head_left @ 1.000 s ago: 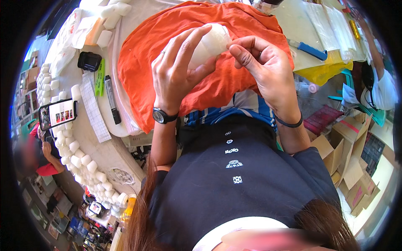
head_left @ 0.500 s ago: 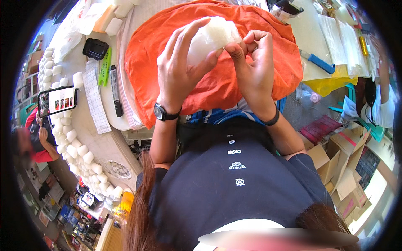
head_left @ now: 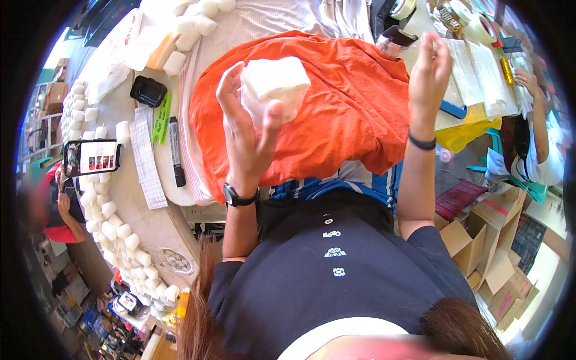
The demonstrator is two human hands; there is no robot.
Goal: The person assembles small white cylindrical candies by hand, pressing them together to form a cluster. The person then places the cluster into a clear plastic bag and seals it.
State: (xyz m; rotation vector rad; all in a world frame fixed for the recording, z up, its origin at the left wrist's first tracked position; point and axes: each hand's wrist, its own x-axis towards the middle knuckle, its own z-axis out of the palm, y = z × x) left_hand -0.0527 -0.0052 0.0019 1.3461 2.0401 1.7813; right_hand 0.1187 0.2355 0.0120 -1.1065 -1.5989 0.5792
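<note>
A white, block-like bundle with a partly translucent surface rests in my left hand. Thumb and fingers grip it from below and the side, above an orange cloth spread over my lap and the table edge. Raised off to the right, my right hand has its fingers extended, with nothing visible in them. Beside its wrist lies a knife with a blue handle; the hand and forearm hide its blade. Clear plastic bags lie just beyond this hand.
White candle-like cylinders line the left table edge, by a phone. Nearby are a black case, a green strip and a black marker. Tape rolls sit far right. Open cardboard boxes stand lower right. Other people are at both sides.
My right hand has let go of the white bundle and moved right and up, toward the plastic bags. My left hand keeps the bundle, now lower and further left, turned to show a flatter face.
</note>
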